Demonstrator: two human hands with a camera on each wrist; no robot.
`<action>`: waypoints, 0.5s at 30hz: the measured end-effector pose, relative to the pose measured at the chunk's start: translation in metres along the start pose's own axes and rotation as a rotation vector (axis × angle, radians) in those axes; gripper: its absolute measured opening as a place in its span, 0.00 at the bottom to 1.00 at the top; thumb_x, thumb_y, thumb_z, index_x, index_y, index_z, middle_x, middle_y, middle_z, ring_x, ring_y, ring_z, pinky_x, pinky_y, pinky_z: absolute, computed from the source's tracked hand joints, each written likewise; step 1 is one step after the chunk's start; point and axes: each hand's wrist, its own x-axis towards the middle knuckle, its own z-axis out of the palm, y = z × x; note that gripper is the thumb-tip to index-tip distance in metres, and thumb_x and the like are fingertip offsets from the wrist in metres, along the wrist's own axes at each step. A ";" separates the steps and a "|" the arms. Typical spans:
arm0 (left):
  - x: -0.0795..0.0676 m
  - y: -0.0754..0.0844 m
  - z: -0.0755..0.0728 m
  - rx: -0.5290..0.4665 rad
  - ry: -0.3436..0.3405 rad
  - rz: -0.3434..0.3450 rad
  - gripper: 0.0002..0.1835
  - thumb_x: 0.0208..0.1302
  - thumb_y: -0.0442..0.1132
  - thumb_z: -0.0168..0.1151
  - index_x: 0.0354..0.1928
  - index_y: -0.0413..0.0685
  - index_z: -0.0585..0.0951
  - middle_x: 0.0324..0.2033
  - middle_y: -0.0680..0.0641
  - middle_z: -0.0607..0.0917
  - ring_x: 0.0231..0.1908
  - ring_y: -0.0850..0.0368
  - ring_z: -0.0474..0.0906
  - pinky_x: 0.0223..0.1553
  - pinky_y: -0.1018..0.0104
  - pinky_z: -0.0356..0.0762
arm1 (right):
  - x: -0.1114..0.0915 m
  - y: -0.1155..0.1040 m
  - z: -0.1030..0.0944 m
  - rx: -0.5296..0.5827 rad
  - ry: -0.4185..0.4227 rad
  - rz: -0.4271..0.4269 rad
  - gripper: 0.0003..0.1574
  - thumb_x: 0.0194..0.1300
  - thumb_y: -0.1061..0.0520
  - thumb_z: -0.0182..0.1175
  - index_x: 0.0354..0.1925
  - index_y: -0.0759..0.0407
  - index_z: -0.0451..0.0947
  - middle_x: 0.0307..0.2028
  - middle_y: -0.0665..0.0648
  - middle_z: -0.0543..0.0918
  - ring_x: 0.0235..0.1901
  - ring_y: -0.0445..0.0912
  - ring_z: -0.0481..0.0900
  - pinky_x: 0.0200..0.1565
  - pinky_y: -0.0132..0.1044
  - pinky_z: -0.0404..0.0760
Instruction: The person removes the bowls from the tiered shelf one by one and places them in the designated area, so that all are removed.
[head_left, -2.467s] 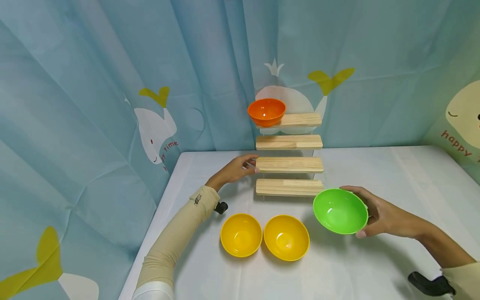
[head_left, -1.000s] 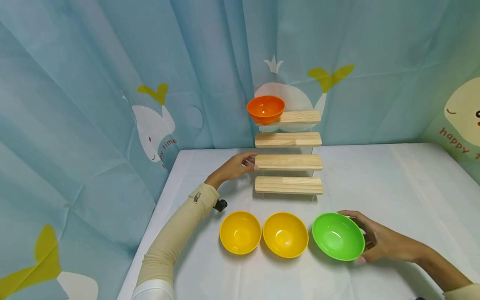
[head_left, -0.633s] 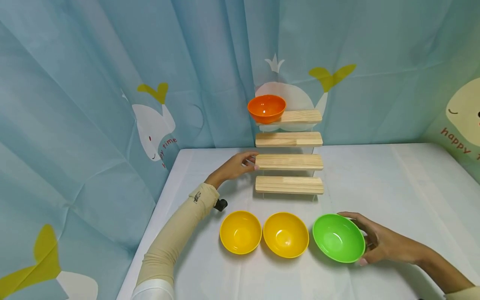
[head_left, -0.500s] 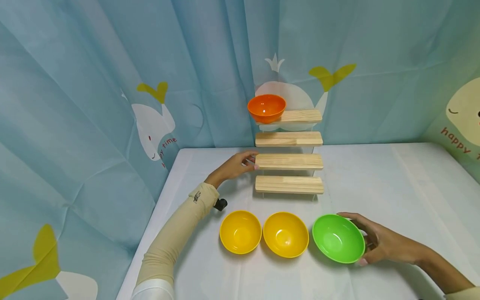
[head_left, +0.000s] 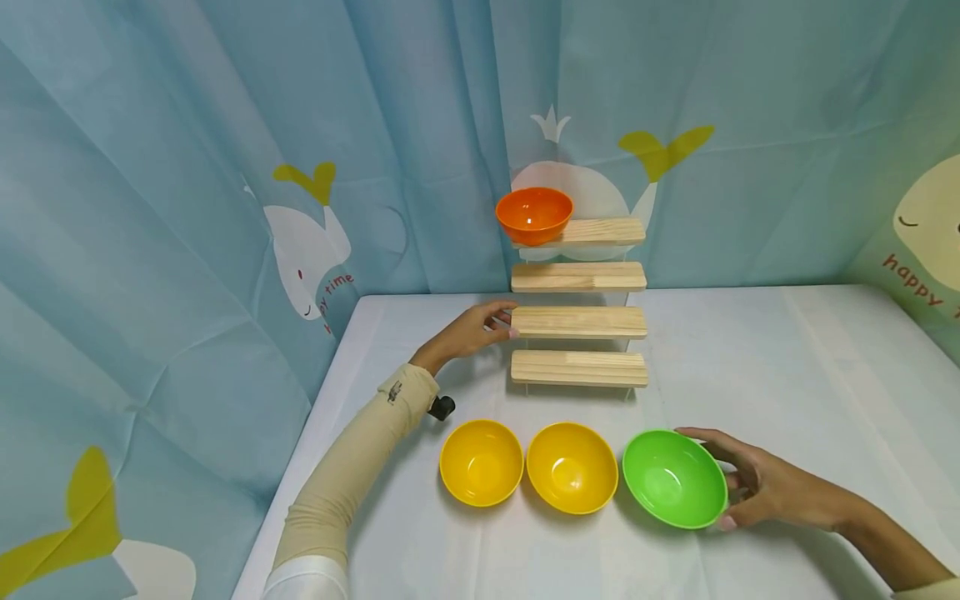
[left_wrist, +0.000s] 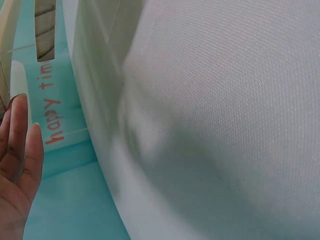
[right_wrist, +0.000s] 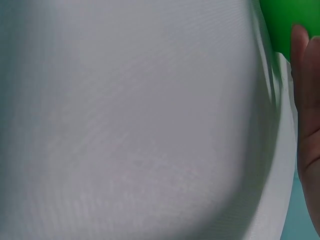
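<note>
A green bowl (head_left: 675, 479) stands at the right end of a row, at or very near the tabletop. My right hand (head_left: 780, 492) holds its right side, thumb on the near part of the rim and fingers round the far part. In the right wrist view only a green edge of the bowl (right_wrist: 287, 22) shows beside the thumb. My left hand (head_left: 468, 332) grips the left end of a wooden tiered rack (head_left: 579, 322) at the second board from the bottom, thumb in front and fingers behind. Two yellow bowls (head_left: 482, 463) sit left of the green one.
An orange bowl (head_left: 534, 215) rests at the left end of the rack's top board, overhanging it slightly. A white cloth covers the table (head_left: 750, 350). Behind and to the left hangs a blue printed curtain (head_left: 420, 150).
My right hand has lowered the green bowl and brought it nearer, into line with the yellow bowls. Over the last second it hardly shifts. The left hand stays on the rack.
</note>
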 end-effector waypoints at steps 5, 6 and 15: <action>0.001 0.001 0.000 0.000 -0.003 0.004 0.32 0.73 0.47 0.61 0.75 0.50 0.65 0.61 0.42 0.78 0.57 0.48 0.77 0.55 0.57 0.79 | -0.001 0.001 0.001 -0.067 0.041 0.023 0.59 0.59 0.71 0.62 0.79 0.57 0.43 0.65 0.43 0.68 0.50 0.57 0.83 0.40 0.46 0.86; 0.001 0.001 0.000 0.004 -0.003 0.003 0.32 0.73 0.47 0.61 0.75 0.51 0.66 0.61 0.42 0.78 0.57 0.48 0.77 0.55 0.57 0.79 | -0.001 0.001 0.001 -0.080 0.042 0.014 0.59 0.59 0.71 0.63 0.79 0.57 0.43 0.65 0.42 0.68 0.50 0.57 0.83 0.40 0.46 0.86; -0.001 0.001 0.001 -0.004 0.000 -0.010 0.33 0.73 0.48 0.62 0.75 0.51 0.66 0.61 0.43 0.77 0.57 0.49 0.76 0.55 0.57 0.79 | -0.001 -0.002 0.004 -0.145 0.032 -0.054 0.60 0.58 0.69 0.64 0.79 0.57 0.43 0.64 0.37 0.69 0.51 0.52 0.84 0.40 0.43 0.86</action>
